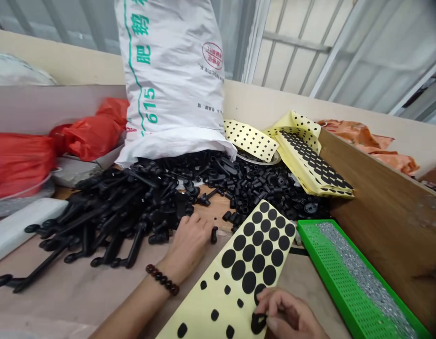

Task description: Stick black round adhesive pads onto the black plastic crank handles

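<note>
My left hand (191, 240), with a beaded bracelet at the wrist, reaches to the near edge of a pile of black plastic parts (115, 212). Its fingers curl down out of sight, so what they hold, if anything, is hidden. Just right of it stands a small black peg-like part (214, 234). A pale yellow sheet (193, 315) with round black adhesive pads (249, 282) lies between my hands. At its lower right, my right hand (291, 313) is closed, thumb and fingers pinching a black round pad (258, 323) that looks curled.
A green tray (344, 287) of small metal pieces stands right, beside a wooden board (387, 188). Behind are a white sack (175, 75), small black fittings (263, 188) and more pad sheets (313, 165). Red bags (87, 136) and a white block (27, 226) are left.
</note>
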The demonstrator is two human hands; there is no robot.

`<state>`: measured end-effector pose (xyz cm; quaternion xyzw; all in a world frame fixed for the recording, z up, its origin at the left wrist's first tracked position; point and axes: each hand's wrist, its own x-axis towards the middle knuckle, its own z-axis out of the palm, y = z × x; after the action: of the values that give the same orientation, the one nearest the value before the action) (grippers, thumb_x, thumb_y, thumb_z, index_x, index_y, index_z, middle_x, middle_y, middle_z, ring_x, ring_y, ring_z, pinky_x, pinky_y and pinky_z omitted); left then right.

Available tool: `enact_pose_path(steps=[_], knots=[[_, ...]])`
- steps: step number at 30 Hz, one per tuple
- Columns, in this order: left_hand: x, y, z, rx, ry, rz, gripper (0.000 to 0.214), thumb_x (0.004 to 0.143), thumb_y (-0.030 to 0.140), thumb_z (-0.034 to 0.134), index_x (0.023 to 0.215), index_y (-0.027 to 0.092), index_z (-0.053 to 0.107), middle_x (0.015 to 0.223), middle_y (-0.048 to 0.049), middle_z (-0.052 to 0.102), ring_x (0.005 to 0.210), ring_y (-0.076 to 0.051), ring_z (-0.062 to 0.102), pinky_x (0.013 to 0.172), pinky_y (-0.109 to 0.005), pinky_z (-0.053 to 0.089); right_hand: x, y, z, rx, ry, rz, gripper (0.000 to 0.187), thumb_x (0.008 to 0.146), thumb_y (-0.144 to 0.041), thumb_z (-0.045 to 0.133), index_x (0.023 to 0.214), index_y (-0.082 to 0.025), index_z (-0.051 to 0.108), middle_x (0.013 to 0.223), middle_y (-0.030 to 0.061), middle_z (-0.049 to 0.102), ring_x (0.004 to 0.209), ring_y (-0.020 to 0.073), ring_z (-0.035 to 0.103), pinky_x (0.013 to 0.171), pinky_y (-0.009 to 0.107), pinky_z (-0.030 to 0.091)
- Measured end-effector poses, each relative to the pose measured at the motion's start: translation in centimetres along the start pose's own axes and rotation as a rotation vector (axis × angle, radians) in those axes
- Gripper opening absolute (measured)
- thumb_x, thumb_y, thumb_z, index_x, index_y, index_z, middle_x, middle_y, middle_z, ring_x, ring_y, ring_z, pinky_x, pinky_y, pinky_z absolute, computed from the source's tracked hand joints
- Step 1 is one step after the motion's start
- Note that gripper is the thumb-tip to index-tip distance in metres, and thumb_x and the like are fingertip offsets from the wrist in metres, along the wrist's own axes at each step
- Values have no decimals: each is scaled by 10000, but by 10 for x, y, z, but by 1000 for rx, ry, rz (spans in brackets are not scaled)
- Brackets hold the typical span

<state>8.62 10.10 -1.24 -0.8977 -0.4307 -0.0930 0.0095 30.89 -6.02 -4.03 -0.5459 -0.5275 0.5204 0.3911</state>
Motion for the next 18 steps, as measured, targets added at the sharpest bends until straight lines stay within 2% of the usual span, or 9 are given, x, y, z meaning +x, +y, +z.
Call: enact_pose_path(steps=[3, 5, 9, 11, 13, 15, 18], knots=[[-19, -7, 0, -60, -14, 60, 323, 791, 8, 391, 896, 185, 640, 1060, -91, 589, 980, -265, 468, 820, -402, 412, -1, -4, 3, -29, 22, -34, 195, 763, -348, 653, 674, -203, 559, 866, 103, 686, 1048, 273, 565, 882, 400, 447], [-34, -10, 0, -111, 17, 58, 308, 801, 40, 389, 885, 181, 650, 1125, -99, 543, 1042, -273, 436, 868, -401, 406, -1, -7, 5, -60, 51, -91, 167, 770, -296, 642, 666, -204, 549, 868, 90, 672, 1001, 254, 581, 860, 386, 459], [-51, -6, -2, -90, 107, -98, 284, 897, 266, 382, 867, 162, 644, 980, -106, 556, 938, -258, 490, 843, -387, 429, -2, -9, 8, -122, 50, -208, 111, 776, -196, 602, 689, -214, 536, 831, 62, 656, 958, 226, 577, 848, 376, 460], [-52, 0, -5, 11, 44, -202, 332, 910, 359, 366, 859, 161, 628, 877, -104, 579, 868, -268, 523, 778, -387, 443, -3, -9, 8, -122, 32, -199, 112, 773, -173, 592, 691, -218, 530, 832, 59, 658, 987, 229, 565, 860, 380, 453], [-50, 5, -7, 31, -60, -288, 322, 906, 365, 352, 914, 160, 599, 844, -105, 608, 840, -288, 560, 705, -377, 446, -4, -11, 8, -90, 19, -153, 113, 770, -185, 595, 685, -216, 528, 846, 65, 654, 1004, 238, 560, 856, 380, 453], [-47, 6, -8, -47, -125, -372, 305, 894, 311, 337, 1062, 151, 536, 883, -104, 632, 840, -294, 594, 660, -355, 439, -4, -15, 7, -48, 26, -113, 112, 768, -224, 609, 684, -210, 536, 885, 71, 639, 971, 240, 570, 839, 378, 455], [-44, 1, -12, -260, -139, -456, 427, 856, 247, 347, 1275, 166, 367, 848, -52, 621, 783, -253, 614, 637, -312, 426, -1, -22, 6, 21, 50, -86, 152, 764, -301, 633, 681, -204, 550, 951, 71, 604, 907, 225, 570, 818, 364, 446]])
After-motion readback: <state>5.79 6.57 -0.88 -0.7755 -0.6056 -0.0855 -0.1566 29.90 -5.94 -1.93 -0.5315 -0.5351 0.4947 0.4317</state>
